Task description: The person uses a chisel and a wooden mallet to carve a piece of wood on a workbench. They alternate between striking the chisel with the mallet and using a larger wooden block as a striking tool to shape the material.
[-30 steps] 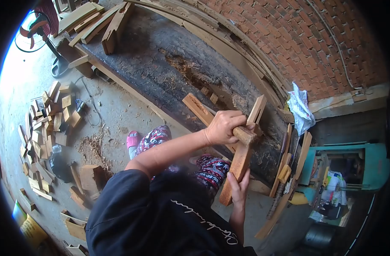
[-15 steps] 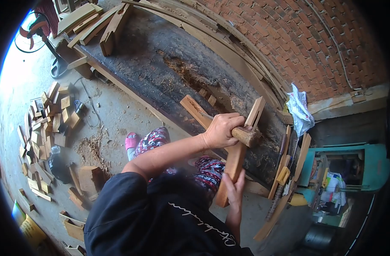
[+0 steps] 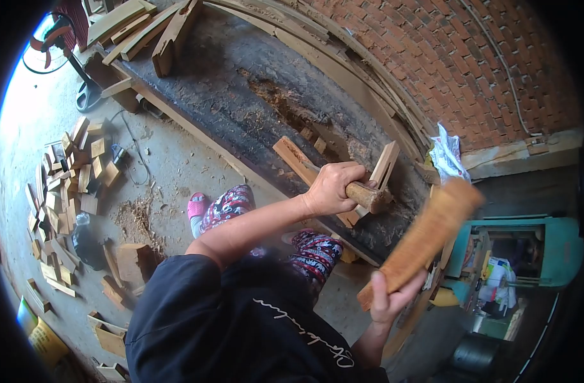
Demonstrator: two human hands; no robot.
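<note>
My left hand (image 3: 335,186) is wrapped around a chisel (image 3: 367,196); its thick wooden handle end sticks out toward the right. The blade is mostly hidden by my fingers, and a bit of metal shows beside a long wooden piece (image 3: 293,157) with a cut recess, lying on the bench. In my right hand (image 3: 394,299) is a heavy wooden mallet (image 3: 416,249), gripped near its lower end. It is raised to the right, apart from the chisel, with its far end blurred by motion. A slotted wooden piece (image 3: 386,165) lies just beyond my left hand.
The dark, worn bench (image 3: 209,102) has wood chips and a rotted hollow. Boards (image 3: 135,32) lie on its far left end. Many offcuts (image 3: 68,185) cover the floor at left, near a fan (image 3: 52,38). A green machine (image 3: 560,249) stands right, a plastic bag (image 3: 446,153) beside the bench.
My right hand has swung the mallet up and to the right, away from the chisel handle. My left hand stays almost in place on the chisel.
</note>
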